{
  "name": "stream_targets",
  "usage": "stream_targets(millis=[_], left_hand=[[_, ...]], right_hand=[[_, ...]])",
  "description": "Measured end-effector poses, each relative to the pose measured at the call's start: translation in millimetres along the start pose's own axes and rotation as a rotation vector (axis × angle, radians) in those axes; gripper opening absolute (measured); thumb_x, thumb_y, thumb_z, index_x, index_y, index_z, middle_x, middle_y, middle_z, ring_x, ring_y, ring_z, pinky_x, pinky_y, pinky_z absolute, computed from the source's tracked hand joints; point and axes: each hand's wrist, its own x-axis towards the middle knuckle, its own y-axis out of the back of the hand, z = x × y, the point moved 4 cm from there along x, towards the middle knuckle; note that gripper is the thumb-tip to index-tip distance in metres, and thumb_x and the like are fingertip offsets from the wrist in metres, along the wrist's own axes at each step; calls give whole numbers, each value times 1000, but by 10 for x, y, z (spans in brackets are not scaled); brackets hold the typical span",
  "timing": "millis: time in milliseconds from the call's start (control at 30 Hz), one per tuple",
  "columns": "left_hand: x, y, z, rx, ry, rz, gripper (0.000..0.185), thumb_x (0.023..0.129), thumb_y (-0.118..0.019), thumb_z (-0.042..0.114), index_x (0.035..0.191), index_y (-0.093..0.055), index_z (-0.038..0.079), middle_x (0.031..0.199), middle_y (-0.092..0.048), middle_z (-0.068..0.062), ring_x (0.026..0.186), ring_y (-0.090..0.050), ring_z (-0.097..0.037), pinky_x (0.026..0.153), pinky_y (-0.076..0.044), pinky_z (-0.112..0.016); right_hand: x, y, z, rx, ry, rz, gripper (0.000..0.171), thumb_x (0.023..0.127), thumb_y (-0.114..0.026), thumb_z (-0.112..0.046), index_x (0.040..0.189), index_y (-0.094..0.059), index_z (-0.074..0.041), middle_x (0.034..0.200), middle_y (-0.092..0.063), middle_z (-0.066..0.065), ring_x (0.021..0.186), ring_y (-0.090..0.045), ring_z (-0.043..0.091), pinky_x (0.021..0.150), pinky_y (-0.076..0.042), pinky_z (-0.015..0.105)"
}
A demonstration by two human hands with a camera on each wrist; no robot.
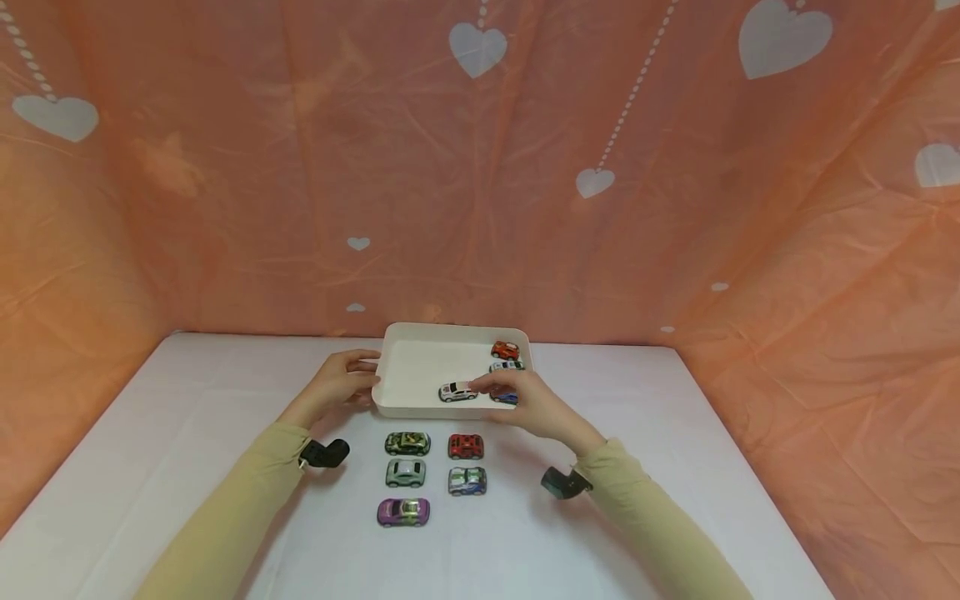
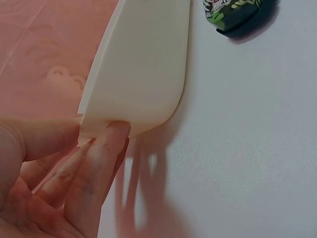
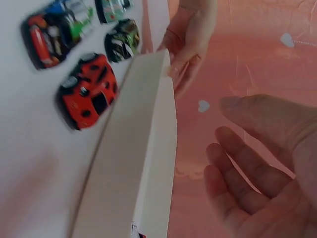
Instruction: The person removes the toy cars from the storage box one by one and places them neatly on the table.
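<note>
head view, white car [image 1: 457, 391] lying left-right in tray [image 1: 420, 367], right hand [image 1: 528, 404] fingers relaxed beside it, left hand [image 1: 341, 382] fingers gripping tray edge

I see five toy cars in front of me on the white table [image 1: 675, 467]: a camo car [image 1: 407, 442], a red spotted car [image 1: 466, 447], a green car [image 1: 406, 472], a white-and-green car [image 1: 467, 481] and a purple car [image 1: 403, 512]. Behind hangs a pink heart curtain [image 1: 225, 183].

- Tray [image 1: 420, 333]: one.
- Cars in the tray: four, namely red [image 1: 506, 349], silver [image 1: 507, 366], white [image 1: 457, 392], blue [image 1: 504, 398].
- Cars on the table [image 1: 187, 400]: five.
- Hands: two.
</note>
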Motion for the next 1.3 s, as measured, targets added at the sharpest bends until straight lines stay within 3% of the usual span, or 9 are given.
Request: stream_targets(millis=[233,467,700,967,1133,1300], left_hand=[[18,-23,-11,3,3,-5,52,92,-60,3,140,-41,-4,129,-51,-30,90,-65,-26,67,-57,-33],[3,-40,5,6,-17,-8,52,92,-59,2,140,-40,-5,130,-50,-31,90,-65,-27,67,-57,-34],[6,-51,-5,-11,-22,-9,51,92,-58,1,139,-40,-7,129,-50,-32,90,-65,-27,66,-57,-33],[4,-53,-6,-20,-17,-9,51,92,-58,0,139,-40,-7,129,-50,-32,90,-65,-28,65,-57,-32],[1,-65,0,-19,-10,-13,51,91,-59,0,138,-41,-8,129,-50,-33,93,-65,-31,66,-57,-33],[-4,-65,17,-19,-13,-14,51,92,-58,0,138,-40,-8,129,-50,-33,95,-64,-32,66,-57,-33]], right_hand=[[205,89,116,13,-1,10,39,80,-75,1,117,-64,-1,114,-65,13,105,-59,31,91,-49,35],[388,150,253,-25,-53,-4,40,82,-74,-1,120,-63,0,117,-63,14,106,-60,27,91,-49,36],[545,152,399,19,-63,10,40,82,-73,1,120,-61,7,116,-63,19,106,-59,38,92,-48,45],[645,104,549,24,-173,-44,40,83,-71,3,121,-61,5,114,-64,18,106,-59,32,91,-49,40],[681,51,610,84,-194,-113,38,84,-69,4,121,-59,8,118,-61,24,109,-57,37,92,-48,37],[692,4,645,70,-214,-156,39,82,-72,3,119,-61,6,117,-63,21,108,-59,32,90,-49,30]])
